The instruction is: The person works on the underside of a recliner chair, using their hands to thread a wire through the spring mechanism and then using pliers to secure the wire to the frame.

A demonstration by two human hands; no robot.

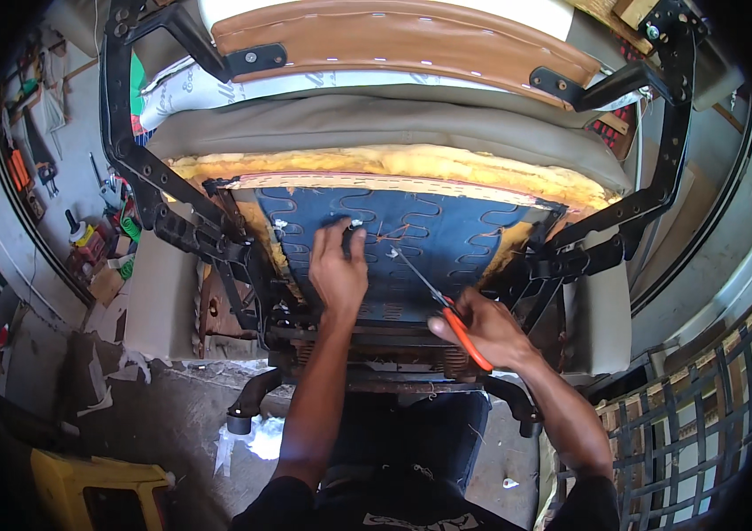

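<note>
My left hand (338, 270) is at the dark blue panel (305, 257) under the upturned seat, fingers bent close together by a small white bit (356, 224); what they grip is unclear. My right hand (482, 329) holds orange-handled long-nose pliers (462, 329), their slim metal jaws pointing up-left to another white bit (393, 253) on the panel. Wavy metal springs (420, 211) show on the panel, with orange strands near the plier tip. Torn yellow foam (393, 157) and grey upholstery (376, 119) border it, inside a black metal frame (115, 115).
A brown padded strip (402, 49) is bolted across the top. Tools and bottles (101, 239) lie along the left. A webbed wooden frame (677, 416) leans at lower right, a yellow object (84, 482) sits lower left, and white scraps (261, 438) lie on the floor.
</note>
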